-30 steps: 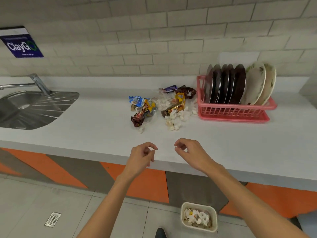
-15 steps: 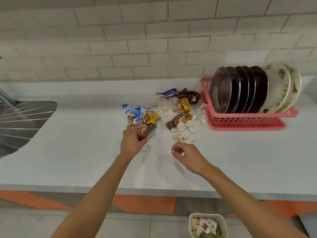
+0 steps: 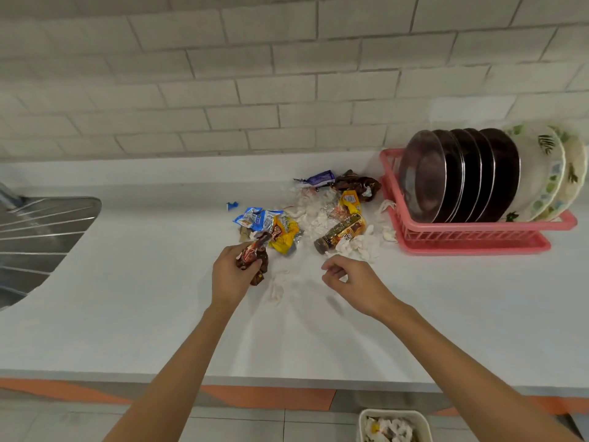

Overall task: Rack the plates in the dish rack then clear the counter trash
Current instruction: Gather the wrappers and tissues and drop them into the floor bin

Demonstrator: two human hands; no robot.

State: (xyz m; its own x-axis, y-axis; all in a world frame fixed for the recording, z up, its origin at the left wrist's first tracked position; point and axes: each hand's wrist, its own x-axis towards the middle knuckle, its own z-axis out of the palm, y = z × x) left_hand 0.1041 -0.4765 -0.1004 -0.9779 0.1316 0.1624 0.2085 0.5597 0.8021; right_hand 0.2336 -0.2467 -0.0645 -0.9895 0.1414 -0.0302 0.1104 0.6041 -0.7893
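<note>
Wrapper (image 3: 251, 260) pulled nearer, L hand (image 3: 228, 279) gripping (long axis toward wall (image 3: 223, 90)), R hand (image 3: 357, 279) slack.

This is a kitchen. A long white surface (image 3: 127, 298) runs along a wall (image 3: 223, 90) of pale brick-shaped tiles. A steel sink (image 3: 38, 231) with a ribbed drainboard is set into it at the left, and a pink dish rack (image 3: 478, 237) full of upright plates (image 3: 462, 173) stands at the right above a tiled floor (image 3: 239, 425).
</note>
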